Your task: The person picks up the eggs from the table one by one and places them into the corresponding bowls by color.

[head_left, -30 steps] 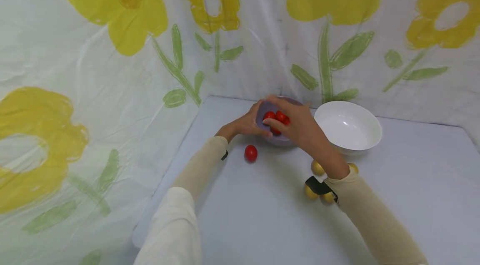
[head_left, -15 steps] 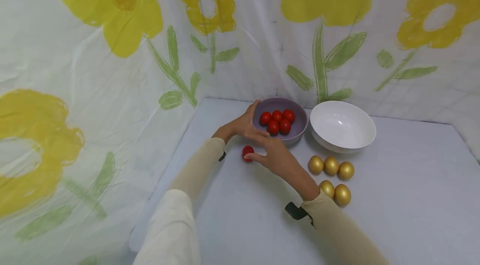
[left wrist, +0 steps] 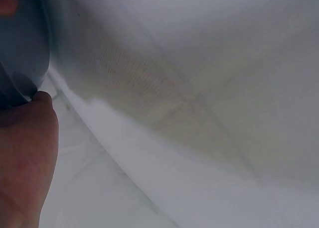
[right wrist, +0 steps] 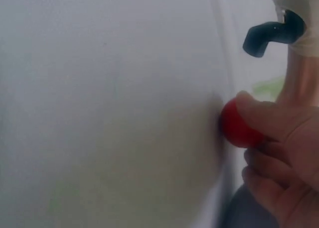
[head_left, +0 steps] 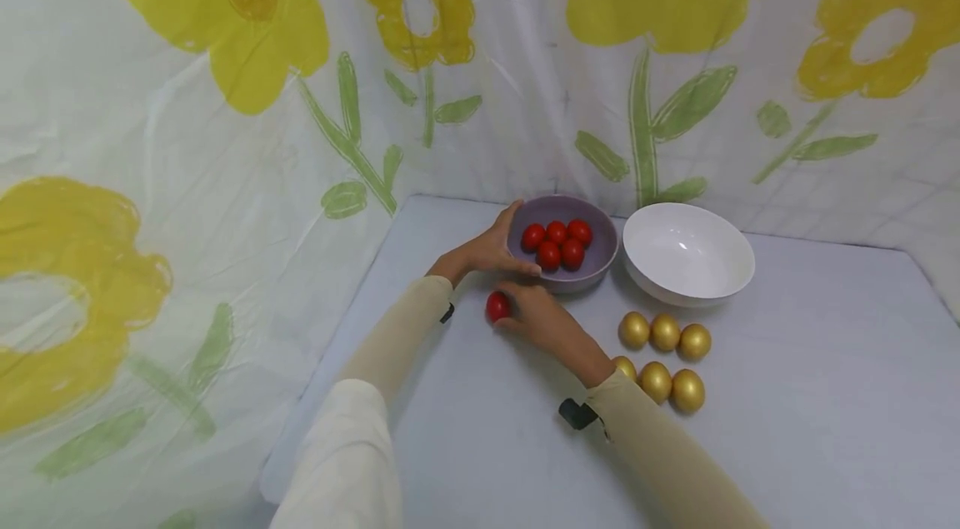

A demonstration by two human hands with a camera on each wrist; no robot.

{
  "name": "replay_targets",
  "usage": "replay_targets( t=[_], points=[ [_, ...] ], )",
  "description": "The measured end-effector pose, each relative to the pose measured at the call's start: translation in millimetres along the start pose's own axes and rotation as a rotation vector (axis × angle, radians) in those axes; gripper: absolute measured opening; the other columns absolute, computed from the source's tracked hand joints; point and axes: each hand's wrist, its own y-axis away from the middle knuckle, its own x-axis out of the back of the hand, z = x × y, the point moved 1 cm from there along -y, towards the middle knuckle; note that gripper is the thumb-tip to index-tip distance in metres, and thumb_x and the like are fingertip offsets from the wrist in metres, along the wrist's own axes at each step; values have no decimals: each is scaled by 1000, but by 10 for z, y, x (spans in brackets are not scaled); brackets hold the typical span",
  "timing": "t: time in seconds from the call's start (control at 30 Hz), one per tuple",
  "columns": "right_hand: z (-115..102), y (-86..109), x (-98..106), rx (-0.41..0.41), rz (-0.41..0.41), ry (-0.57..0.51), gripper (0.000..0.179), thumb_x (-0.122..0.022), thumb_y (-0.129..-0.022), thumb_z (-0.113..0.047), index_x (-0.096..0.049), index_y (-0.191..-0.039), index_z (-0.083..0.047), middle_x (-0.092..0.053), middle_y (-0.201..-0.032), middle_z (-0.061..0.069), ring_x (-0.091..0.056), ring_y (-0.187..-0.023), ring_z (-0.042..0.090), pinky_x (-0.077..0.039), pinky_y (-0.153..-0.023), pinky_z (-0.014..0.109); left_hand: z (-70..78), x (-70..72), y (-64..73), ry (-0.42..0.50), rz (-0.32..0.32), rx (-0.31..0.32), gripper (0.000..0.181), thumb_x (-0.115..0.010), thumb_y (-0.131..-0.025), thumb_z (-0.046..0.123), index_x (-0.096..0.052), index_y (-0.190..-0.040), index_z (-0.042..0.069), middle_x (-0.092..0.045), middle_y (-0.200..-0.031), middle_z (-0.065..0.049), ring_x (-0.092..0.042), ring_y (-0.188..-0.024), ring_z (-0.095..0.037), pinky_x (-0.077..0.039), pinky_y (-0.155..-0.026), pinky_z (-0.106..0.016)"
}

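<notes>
In the head view a purple bowl [head_left: 558, 209] stands at the back of the table with several red eggs [head_left: 573, 254] inside. My left hand [head_left: 489, 251] holds the bowl's left side, its thumb along the front and its fingers toward the back. The left wrist view shows that thumb against the bowl's edge [left wrist: 30, 58]. Just in front of the bowl, a lone red egg [head_left: 496, 307] touches the table, and my right hand [head_left: 542, 321] pinches it from the right. Thumb and fingers are around this egg [right wrist: 235, 127] in the right wrist view.
To the right of the purple bowl stands a white bowl [head_left: 686, 250]. Several golden eggs [head_left: 664, 333] lie in two rows in front of it, partly behind my right sleeve. A flower-patterned curtain [head_left: 517, 96] hangs behind the white table [head_left: 832, 329].
My right hand has moved from above the purple bowl down to the lone red egg and now grips it. The left hand has stayed on the bowl.
</notes>
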Motion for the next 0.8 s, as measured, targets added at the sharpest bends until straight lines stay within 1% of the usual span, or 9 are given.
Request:
replay_targets(
  t=[0.1, 0.27, 0.47, 0.53, 0.63, 0.73, 0.8],
  points=[
    [9, -14, -33, -7, -12, -4, 55, -88, -89, -18, -65, -137, -5, -73, -123, 10, -67, -110, 21, -55, -103, 40, 0, 2, 26, 0, 9, 6, 141, -93, -76, 50, 6, -170, 18, -8, -176, -6, -20, -159, -25, -24, -128, -48],
    [31, -7, -53, -46, 18, 2, 52, -89, -89, -20, -68, -135, -7, -74, -122, 9, -68, -111, 21, -55, -102, 41, 8, 8, 32, 16, -1, 16, 142, -94, -75, 52, 7, -170, 20, -5, -177, -6, -18, -160, -25, -23, -128, -49],
    [63, 27, -22, -28, 48, 34, 47, -90, -88, -23, -71, -127, -6, -76, -113, 7, -70, -103, 21, -57, -97, 40, -31, 1, -14, -23, 9, 17, 143, -94, -74, 53, 7, -170, 19, -3, -177, -3, -16, -160, -23, -22, -128, -47],
    [53, 66, 42, -22, 41, 21, 43, -90, -88, -23, -72, -124, -6, -76, -108, 5, -70, -100, 21, -58, -94, 39, -46, 0, -33, -32, 16, 10, 143, -94, -75, 53, 6, -170, 19, -4, -177, -2, -16, -160, -21, -22, -129, -46],
    [14, 161, 188, -6, 6, -25, 41, -89, -89, -23, -73, -123, -7, -76, -107, 3, -70, -99, 21, -58, -92, 39, -57, 2, -48, -22, 22, -2, 142, -95, -75, 51, 5, -170, 18, -6, -176, -3, -17, -160, -22, -22, -128, -46],
    [-12, 285, 369, 17, -34, -89, 43, -88, -90, -27, -72, -127, -10, -75, -113, 0, -71, -106, 20, -59, -94, 38, -50, -7, -51, 1, 26, -2, 142, -96, -74, 47, 5, -170, 18, -7, -176, -3, -19, -159, -22, -23, -128, -47],
    [4, 373, 506, 31, -53, -140, 47, -87, -91, -29, -72, -130, -9, -75, -119, 0, -73, -111, 21, -59, -97, 38, -43, -30, -55, 12, 17, -2, 141, -96, -75, 46, 5, -170, 19, -7, -175, -3, -20, -158, -23, -24, -128, -47]
  ],
)
